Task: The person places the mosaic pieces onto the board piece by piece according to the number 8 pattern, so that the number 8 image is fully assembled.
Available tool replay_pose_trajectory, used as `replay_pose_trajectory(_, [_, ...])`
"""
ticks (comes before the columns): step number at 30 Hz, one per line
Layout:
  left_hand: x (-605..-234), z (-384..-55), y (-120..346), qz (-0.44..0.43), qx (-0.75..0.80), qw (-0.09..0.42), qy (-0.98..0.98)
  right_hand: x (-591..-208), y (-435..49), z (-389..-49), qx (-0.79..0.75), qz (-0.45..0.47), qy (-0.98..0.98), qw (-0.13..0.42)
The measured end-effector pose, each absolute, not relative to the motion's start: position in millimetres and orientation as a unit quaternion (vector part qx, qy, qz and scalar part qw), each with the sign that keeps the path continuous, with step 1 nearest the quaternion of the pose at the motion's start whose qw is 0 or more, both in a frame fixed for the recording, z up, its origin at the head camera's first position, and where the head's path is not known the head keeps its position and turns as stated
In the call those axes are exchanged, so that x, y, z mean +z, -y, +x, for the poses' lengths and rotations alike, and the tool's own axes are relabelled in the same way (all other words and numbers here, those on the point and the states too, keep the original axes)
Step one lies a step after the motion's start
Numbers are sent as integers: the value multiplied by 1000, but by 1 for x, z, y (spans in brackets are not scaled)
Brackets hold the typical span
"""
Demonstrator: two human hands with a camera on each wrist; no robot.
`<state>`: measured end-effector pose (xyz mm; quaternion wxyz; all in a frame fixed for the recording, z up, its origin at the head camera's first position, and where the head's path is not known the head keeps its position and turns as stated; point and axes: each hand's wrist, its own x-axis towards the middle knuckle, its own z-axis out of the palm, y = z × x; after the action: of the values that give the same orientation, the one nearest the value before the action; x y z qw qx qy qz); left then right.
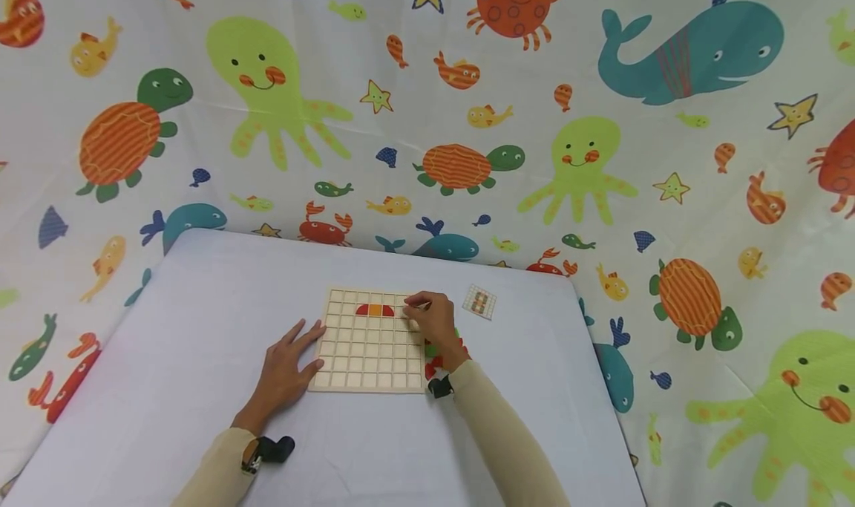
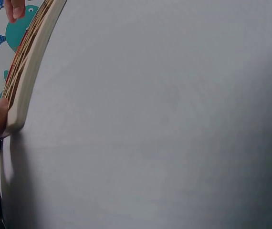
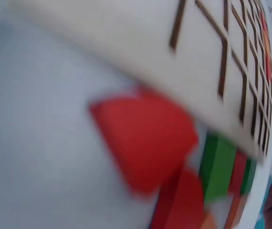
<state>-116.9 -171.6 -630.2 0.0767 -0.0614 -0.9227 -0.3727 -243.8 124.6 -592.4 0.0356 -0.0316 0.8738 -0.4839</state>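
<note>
A square wooden grid board (image 1: 369, 350) lies on the table, with two red curved pieces (image 1: 363, 310) flanking an orange square (image 1: 376, 310) in its upper part. My left hand (image 1: 283, 370) rests at the board's left edge, its fingers spread and fairly straight, fingertips touching the rim. Over the upper right corner of the board is my right hand (image 1: 434, 321), thumb and fingers bent down toward the squares; I cannot tell if a small piece is between them. Red blocks (image 3: 145, 138) and a green block (image 3: 217, 164) lie along the board's right edge, partly hidden by the right forearm in the head view.
A small pattern card (image 1: 479, 301) lies to the right behind the board. White cloth (image 1: 220, 329) covers the table. Behind it hangs a curtain (image 1: 427, 121) printed with sea animals. Both wrists wear black camera mounts (image 1: 275, 449).
</note>
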Motion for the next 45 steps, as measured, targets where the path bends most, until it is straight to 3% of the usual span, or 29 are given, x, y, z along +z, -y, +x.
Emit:
replay_pose_trajectory(12, [-626, -117, 171, -55, -373, 51, 925, -594, -179, -244, -480, 19, -877, 19])
replay_pose_trajectory(27, [-627, -117, 171, -62, -371, 75, 924, -598, -214, -224, -444, 96, -890, 40])
replay_pose_trajectory(45, [-632, -119, 171, -61, -368, 65, 925, -597, -227, -220, -403, 49, -908, 99])
